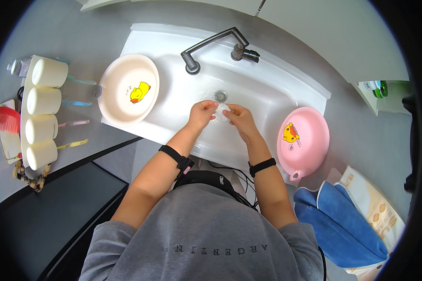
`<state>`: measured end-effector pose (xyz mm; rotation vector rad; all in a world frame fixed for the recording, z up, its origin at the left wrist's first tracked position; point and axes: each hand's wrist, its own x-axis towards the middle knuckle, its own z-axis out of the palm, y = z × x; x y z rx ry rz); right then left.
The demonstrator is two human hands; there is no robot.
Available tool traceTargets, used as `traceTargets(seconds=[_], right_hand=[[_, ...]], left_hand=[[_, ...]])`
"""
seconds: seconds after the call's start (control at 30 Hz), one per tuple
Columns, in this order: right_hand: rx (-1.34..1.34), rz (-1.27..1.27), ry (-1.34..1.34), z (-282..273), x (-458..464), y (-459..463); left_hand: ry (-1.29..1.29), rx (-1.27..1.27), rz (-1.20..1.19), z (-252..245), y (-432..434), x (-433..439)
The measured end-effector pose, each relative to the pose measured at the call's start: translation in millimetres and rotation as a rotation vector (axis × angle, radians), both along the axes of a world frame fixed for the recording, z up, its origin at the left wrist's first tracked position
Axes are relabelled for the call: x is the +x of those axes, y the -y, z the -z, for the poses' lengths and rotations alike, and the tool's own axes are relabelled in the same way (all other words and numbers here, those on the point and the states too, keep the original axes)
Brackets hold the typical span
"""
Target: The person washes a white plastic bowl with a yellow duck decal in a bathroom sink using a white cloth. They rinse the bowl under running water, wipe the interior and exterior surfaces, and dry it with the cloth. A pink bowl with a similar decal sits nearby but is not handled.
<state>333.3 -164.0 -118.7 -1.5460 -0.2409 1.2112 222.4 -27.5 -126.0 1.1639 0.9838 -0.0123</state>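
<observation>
Over the white washbasin (176, 116), my left hand (203, 114) pinches one side of a small, crumpled, white, cloth-like piece (221, 111). The fingertips of my right hand (242, 119) grip its other side. Both hands are close together, just on my side of the metal drain (221, 96). What the white piece is exactly cannot be told, as fingers cover part of it. Water glistens on the basin around the drain and the hands. A dark metal folding-arm faucet (211, 40) rises at the basin's far side.
A cream plastic bowl (117, 105) rests on the basin's left edge, a pink one (311, 140) at its right. Left are a rack of white cups (44, 100), toothbrushes (79, 83) and a red comb (7, 119). A blue towel (341, 224) lies over a printed package (371, 203) at right.
</observation>
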Motion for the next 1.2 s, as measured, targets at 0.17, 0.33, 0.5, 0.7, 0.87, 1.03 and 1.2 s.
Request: traceTargets(seconds=[0.17, 0.33, 0.5, 0.7, 0.87, 1.03, 1.2], right_hand=[[-0.089, 0.133, 0.026, -10, -4, 2], [0.208, 0.271, -0.26, -25, -20, 0], [0.315, 0.578, -0.143, -39, -24, 5], [0.298, 0.669, 0.124, -46, -43, -7], [0.327, 0.552, 0.315, -56, -46, -11], [0.313, 0.631, 0.203, -71, -40, 1], [0.262, 0.418, 0.278, -83, -37, 8]], left_hand=[[0.142, -0.004, -0.181, -8, 5, -1], [0.225, -0.138, -0.021, -38, -4, 9], [0.317, -0.149, -0.004, -48, -18, 6], [0.31, 0.386, -0.003, -45, -3, 4], [0.404, 0.552, 0.342, -60, 3, 1], [0.5, 0.074, -0.017, -78, -17, -4], [0.387, 0.458, 0.559, -86, -10, 1]])
